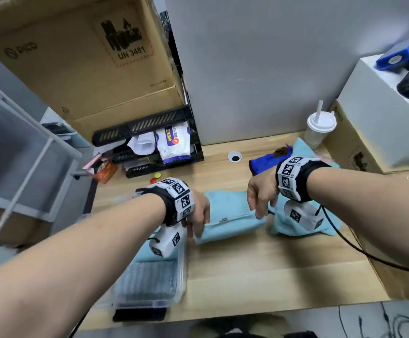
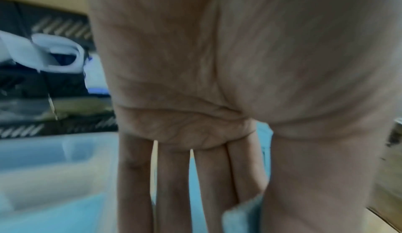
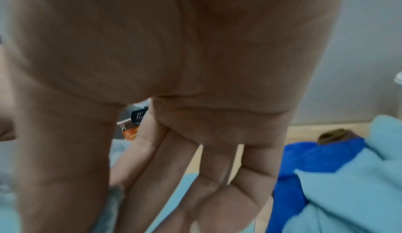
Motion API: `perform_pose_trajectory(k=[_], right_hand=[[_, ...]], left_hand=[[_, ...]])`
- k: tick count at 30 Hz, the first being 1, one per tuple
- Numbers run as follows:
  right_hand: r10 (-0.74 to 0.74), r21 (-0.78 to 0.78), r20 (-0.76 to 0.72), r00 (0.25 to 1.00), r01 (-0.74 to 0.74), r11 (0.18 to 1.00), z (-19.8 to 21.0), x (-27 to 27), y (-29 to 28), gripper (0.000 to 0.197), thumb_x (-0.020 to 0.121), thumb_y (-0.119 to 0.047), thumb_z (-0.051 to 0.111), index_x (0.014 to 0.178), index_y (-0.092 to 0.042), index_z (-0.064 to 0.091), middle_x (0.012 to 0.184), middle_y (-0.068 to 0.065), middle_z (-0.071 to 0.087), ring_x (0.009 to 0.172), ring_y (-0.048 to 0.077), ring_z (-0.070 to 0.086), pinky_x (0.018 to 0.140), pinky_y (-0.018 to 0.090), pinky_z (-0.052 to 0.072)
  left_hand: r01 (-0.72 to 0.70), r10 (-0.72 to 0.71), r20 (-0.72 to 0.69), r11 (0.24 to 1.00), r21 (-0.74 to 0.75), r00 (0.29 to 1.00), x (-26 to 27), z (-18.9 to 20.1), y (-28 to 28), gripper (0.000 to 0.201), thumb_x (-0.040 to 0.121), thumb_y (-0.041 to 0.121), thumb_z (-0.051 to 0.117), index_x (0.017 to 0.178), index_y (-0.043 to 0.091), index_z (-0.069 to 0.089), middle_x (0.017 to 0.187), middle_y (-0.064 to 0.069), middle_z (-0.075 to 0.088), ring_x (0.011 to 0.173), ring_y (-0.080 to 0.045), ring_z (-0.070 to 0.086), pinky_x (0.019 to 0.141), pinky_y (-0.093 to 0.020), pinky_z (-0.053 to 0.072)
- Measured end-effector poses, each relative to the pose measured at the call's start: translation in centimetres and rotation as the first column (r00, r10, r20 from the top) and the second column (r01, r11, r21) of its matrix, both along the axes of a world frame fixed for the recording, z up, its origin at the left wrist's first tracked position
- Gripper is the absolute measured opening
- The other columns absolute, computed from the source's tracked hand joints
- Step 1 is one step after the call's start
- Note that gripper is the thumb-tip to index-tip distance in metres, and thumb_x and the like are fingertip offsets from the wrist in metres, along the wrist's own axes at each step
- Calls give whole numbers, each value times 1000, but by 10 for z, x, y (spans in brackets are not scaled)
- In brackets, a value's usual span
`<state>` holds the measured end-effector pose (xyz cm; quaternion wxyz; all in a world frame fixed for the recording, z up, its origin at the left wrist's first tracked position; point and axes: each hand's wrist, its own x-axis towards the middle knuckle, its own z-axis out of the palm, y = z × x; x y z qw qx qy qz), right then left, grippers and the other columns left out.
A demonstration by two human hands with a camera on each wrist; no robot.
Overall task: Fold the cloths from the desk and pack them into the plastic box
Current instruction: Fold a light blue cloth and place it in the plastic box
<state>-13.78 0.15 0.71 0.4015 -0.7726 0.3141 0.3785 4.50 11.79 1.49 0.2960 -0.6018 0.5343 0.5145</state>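
One light-blue cloth (image 1: 230, 215) lies mid-desk, half folded; the left hand (image 1: 198, 213) and right hand (image 1: 259, 193) each pinch an end. The box (image 1: 149, 276) at left already holds some. More cloths (image 1: 293, 220) wait at right.

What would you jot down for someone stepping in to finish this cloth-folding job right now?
Left hand pinches the left end of the light blue cloth; right hand pinches its right end. It lies partly folded mid-desk. The plastic box, near left, already holds folded cloths. Left to do: finish this fold, pack it, then the dark blue cloth and the other light blue ones on the right.
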Motion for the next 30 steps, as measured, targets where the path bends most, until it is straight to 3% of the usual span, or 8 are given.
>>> perform_pose_trajectory(k=[4, 8, 10, 12, 15, 19, 23, 30], right_hand=[[-12, 12, -44, 999, 12, 1000, -35, -5, 12, 20, 72, -15, 85, 86, -19, 71, 84, 8, 70, 69, 11, 65, 59, 20, 52], [-93, -87, 32, 995, 96, 992, -55, -5, 6, 14, 75, -15, 80, 78, -19, 67, 71, 3, 69, 57, 8, 62, 53, 18, 48], [-143, -228, 137, 980, 172, 958, -66, -3, -1, 12, 75, -14, 76, 75, -19, 66, 67, -3, 66, 57, 10, 59, 53, 19, 44], [-191, -319, 228, 955, 258, 912, -77, 0, -8, 7, 76, -14, 72, 80, -17, 67, 73, -5, 63, 68, 15, 58, 60, 22, 44], [-238, -350, 261, 935, 322, 880, -99, 6, -16, 10, 78, -14, 69, 87, -16, 70, 83, -2, 65, 79, 19, 61, 67, 24, 47], [-267, -400, 228, 936, 340, 851, -131, 14, -26, 6, 79, -16, 62, 77, -22, 61, 86, 4, 67, 82, 26, 65, 65, 29, 51], [-292, -403, 230, 928, 364, 840, -151, 19, -34, 9, 77, -16, 56, 83, -21, 61, 89, 4, 65, 79, 26, 64, 72, 35, 58], [-274, -429, 201, 940, 336, 839, -175, 27, -35, 13, 81, -12, 52, 87, -19, 61, 94, 6, 62, 77, 27, 62, 68, 33, 56]], left_hand=[[-48, 49, -21, 998, 51, 999, -14, -40, 19, 32, 78, 12, 78, 103, -4, 69, 91, -14, 74, 82, -25, 72, 85, -42, 58], [-87, 105, 72, 972, -217, 992, -9, -49, 10, 7, 80, 10, 66, 84, 5, 71, 68, -5, 62, 56, -17, 57, 56, -22, 47], [-100, 171, 154, 918, -383, 973, -6, -53, 1, 11, 83, 7, 59, 75, 9, 66, 65, -4, 62, 62, -20, 61, 57, -25, 47], [-96, 215, 217, 885, -455, 952, -1, -64, -11, 13, 84, 5, 58, 88, 6, 70, 85, -9, 70, 80, -26, 66, 65, -29, 49], [-144, 287, 233, 861, -488, 929, 5, -87, -29, 23, 86, 3, 56, 105, 4, 70, 104, -12, 70, 86, -28, 65, 70, -29, 50], [-213, 382, 214, 809, -548, 899, 9, -113, -47, 23, 88, 0, 50, 104, 3, 65, 103, -15, 67, 82, -30, 60, 68, -31, 46], [-362, 547, 204, 746, -560, 812, 10, -131, -58, 33, 90, 2, 51, 124, -1, 49, 115, -17, 59, 96, -32, 60, 73, -32, 46], [-439, 604, 212, 739, -511, 769, 10, -152, -63, 49, 87, 0, 56, 133, -4, 37, 119, -18, 58, 103, -32, 62, 84, -36, 54]])
